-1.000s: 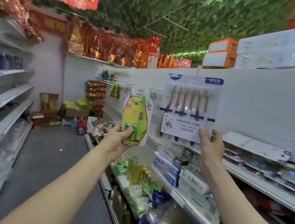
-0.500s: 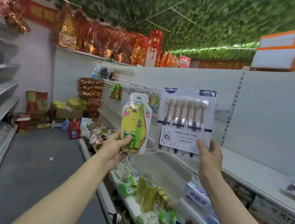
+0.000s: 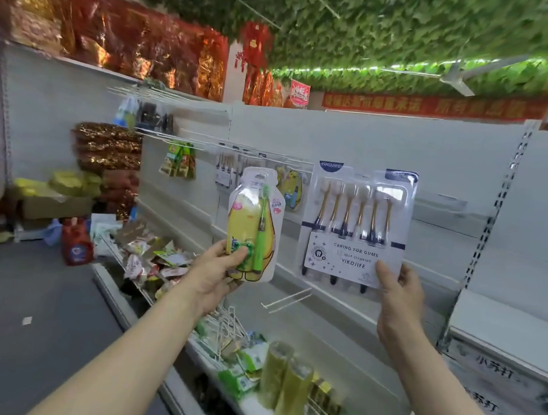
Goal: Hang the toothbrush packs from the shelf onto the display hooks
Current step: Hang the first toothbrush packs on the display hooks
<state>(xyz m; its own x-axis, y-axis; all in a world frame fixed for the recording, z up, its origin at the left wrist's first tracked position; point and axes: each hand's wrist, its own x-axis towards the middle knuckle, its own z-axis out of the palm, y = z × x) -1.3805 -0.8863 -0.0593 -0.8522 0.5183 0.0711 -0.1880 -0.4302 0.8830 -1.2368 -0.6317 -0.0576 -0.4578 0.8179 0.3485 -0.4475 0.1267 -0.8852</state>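
You are reaching both bare arms forward and up toward the white back panel (image 3: 394, 146) of the shelving. Your left hand (image 3: 214, 277) is gripping the lower edge of the yellow children's toothbrush pack (image 3: 252, 223), thumb pressed on its front over the green frog figure, the other fingers hidden behind the card. You are holding that pack upright, in front of the panel and just below the row of display hooks (image 3: 238, 149), where a few similar packs are already hanging. Your right hand (image 3: 399, 300) is pinching the bottom right corner of the six-brush toothbrush pack (image 3: 358, 224), thumb on the printed label, remaining fingers closed behind it. That pack is also standing upright, to the right of the yellow one and apart from it, its top near hook height. A bare double-wire hook (image 3: 285, 302) is sticking out of the panel below and between the two packs.
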